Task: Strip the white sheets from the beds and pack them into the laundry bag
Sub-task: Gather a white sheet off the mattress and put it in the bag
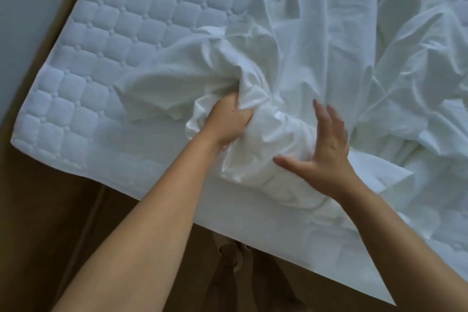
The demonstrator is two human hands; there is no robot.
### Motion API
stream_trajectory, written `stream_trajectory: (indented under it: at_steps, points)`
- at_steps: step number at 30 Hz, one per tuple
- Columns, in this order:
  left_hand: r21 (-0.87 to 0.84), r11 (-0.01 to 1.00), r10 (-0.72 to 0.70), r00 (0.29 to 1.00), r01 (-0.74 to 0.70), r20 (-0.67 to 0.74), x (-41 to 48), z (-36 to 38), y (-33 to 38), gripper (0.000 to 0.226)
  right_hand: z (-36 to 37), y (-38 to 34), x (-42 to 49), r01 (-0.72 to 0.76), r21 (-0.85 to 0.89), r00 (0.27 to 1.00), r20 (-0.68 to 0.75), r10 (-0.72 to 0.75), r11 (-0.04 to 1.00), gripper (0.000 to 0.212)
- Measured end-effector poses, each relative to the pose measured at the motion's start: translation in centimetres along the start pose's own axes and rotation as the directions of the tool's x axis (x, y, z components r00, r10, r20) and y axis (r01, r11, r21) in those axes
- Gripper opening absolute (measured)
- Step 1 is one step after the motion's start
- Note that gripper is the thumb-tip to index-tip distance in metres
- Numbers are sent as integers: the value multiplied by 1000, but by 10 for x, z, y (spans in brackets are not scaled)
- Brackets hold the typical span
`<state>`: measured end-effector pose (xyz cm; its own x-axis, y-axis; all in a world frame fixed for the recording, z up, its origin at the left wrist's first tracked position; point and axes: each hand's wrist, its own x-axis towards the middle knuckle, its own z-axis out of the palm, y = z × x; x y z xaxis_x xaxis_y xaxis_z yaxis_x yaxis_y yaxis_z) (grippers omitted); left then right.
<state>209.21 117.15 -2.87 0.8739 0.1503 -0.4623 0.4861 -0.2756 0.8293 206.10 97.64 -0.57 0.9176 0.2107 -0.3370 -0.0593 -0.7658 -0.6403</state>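
A crumpled white sheet (316, 40) lies bunched over the middle and right of the bed, pulled off the quilted mattress (121, 28) on the left. My left hand (228, 119) grips a gathered wad of the sheet near the bed's front edge. My right hand (326, 149) is spread, its fingers straight, against the right side of the same bunch. No laundry bag shows in this view.
The bare mattress corner (38, 139) points toward the lower left. Brown floor (50, 223) runs along the bed's near side and a pale wall (27, 12) stands at the far left. My legs (235, 273) are at the bed's edge.
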Motion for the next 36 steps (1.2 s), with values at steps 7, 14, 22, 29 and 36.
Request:
stream_trajectory:
  at_steps: [7, 14, 22, 29, 36]
  points:
    - [330, 776, 288, 768, -537, 572, -1, 88, 99, 36, -73, 4, 26, 166, 253, 948, -308, -83, 953, 59]
    - [430, 565, 234, 637, -704, 734, 8, 124, 115, 39, -146, 44, 94, -11, 179, 1000, -13, 13, 984, 59]
    - [794, 92, 654, 638, -600, 406, 31, 101, 86, 91, -120, 70, 61, -262, 16, 952, -162, 261, 965, 16]
    - [646, 472, 73, 757, -600, 650, 48, 151, 105, 97, -122, 97, 6, -554, 95, 832, 60, 551, 827, 26]
    - [687, 360, 21, 742, -631, 670, 53, 183, 102, 35, -162, 142, 76, -387, 145, 736, -547, 400, 910, 86]
